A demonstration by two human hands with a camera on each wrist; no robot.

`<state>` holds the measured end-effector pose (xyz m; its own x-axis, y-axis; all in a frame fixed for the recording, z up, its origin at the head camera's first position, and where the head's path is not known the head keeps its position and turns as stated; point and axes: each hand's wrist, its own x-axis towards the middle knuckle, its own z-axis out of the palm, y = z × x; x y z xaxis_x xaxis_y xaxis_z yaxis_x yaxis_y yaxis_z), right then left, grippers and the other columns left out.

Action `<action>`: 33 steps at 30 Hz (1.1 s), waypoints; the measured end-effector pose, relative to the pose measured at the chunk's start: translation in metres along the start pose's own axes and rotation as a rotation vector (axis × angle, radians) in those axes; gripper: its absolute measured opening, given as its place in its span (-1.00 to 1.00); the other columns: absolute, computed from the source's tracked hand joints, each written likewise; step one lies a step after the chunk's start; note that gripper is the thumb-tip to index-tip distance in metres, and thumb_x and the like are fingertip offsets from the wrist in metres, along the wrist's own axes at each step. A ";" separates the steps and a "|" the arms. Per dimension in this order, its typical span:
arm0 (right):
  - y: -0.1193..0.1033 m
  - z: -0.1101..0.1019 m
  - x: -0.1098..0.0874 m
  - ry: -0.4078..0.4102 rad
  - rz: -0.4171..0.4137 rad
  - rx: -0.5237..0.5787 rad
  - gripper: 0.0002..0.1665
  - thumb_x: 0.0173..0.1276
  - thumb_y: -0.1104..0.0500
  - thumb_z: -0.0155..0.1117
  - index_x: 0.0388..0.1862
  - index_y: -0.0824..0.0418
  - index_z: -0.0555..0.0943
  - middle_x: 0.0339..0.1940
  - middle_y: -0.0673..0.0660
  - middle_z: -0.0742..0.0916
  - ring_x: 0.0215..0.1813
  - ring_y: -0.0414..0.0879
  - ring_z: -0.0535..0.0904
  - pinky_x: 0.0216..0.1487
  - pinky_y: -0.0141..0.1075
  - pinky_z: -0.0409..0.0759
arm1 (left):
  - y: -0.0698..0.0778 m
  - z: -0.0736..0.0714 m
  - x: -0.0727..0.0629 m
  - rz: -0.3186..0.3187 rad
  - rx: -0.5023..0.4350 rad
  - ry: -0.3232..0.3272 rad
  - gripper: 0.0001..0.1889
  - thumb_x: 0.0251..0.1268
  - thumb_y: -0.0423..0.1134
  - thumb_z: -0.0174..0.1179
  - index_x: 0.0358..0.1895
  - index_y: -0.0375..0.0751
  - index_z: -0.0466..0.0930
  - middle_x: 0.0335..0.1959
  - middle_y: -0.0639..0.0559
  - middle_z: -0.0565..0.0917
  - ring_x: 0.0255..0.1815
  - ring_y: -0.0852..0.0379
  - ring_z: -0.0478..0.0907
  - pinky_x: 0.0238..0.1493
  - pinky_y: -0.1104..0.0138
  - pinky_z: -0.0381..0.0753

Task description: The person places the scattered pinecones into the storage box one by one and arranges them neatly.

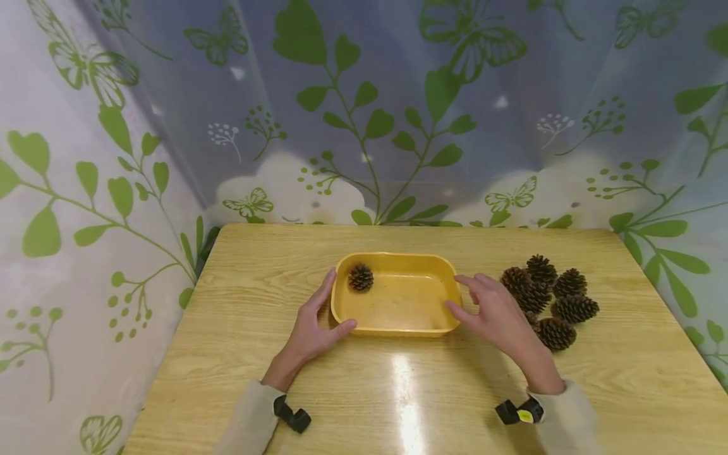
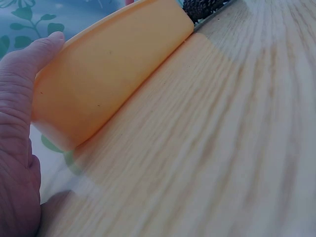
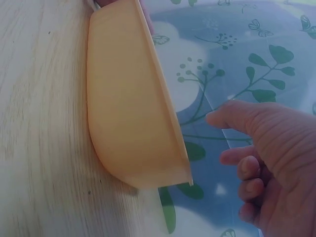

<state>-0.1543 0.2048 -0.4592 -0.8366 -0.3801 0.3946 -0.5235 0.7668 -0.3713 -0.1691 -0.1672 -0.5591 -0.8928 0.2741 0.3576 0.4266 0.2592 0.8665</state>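
Observation:
A yellow plastic bin (image 1: 398, 331) with rounded corners sits on the wooden table. One pine cone (image 1: 361, 277) lies inside it at the back left. My left hand (image 1: 313, 325) holds the bin's near left corner, thumb at the near rim and fingers along the left end. The left wrist view shows that thumb (image 2: 47, 49) against the bin's upper edge. At the right end, my right hand (image 1: 495, 309) hovers with thumb and index finger apart and nothing between them. In the right wrist view a gap separates this hand (image 3: 266, 158) from the bin wall; its other fingers are loosely bent.
Several pine cones (image 1: 574, 308) are heaped on the table (image 1: 256, 265) to the right, just beyond my right hand. A leaf-and-butterfly patterned curtain (image 1: 387, 158) stands along the back and left of the table.

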 end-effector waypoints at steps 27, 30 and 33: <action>0.024 -0.021 -0.029 0.035 0.108 -0.056 -0.39 0.24 0.15 0.62 0.20 0.40 0.66 -0.53 0.03 0.45 -0.48 -0.18 0.20 -0.49 -0.35 0.19 | 0.008 -0.001 -0.001 -0.018 0.011 0.005 0.11 0.16 -0.21 0.56 0.71 -0.08 0.01 0.71 -0.01 0.08 0.71 -0.01 0.00 0.62 0.42 0.00; 0.025 -0.024 -0.032 0.025 0.132 -0.062 -0.38 0.26 0.14 0.60 0.23 0.39 0.66 -0.52 0.03 0.45 -0.49 -0.18 0.21 -0.51 -0.36 0.19 | 0.009 -0.001 0.000 -0.016 0.010 0.001 0.11 0.16 -0.21 0.56 0.71 -0.09 0.01 0.71 -0.02 0.08 0.71 -0.01 0.00 0.62 0.42 0.00; 0.026 -0.026 -0.036 0.025 0.141 -0.063 -0.38 0.26 0.14 0.60 0.24 0.39 0.65 -0.52 0.00 0.43 -0.49 -0.19 0.21 -0.51 -0.36 0.20 | 0.003 0.001 0.000 -0.012 0.009 -0.002 0.12 0.17 -0.17 0.57 0.71 -0.04 0.00 0.71 0.01 0.07 0.71 0.00 -0.01 0.62 0.40 0.00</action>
<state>-0.1336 0.2516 -0.4606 -0.8965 -0.2536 0.3632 -0.3889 0.8432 -0.3711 -0.1675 -0.1657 -0.5564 -0.8976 0.2727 0.3462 0.4169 0.2705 0.8678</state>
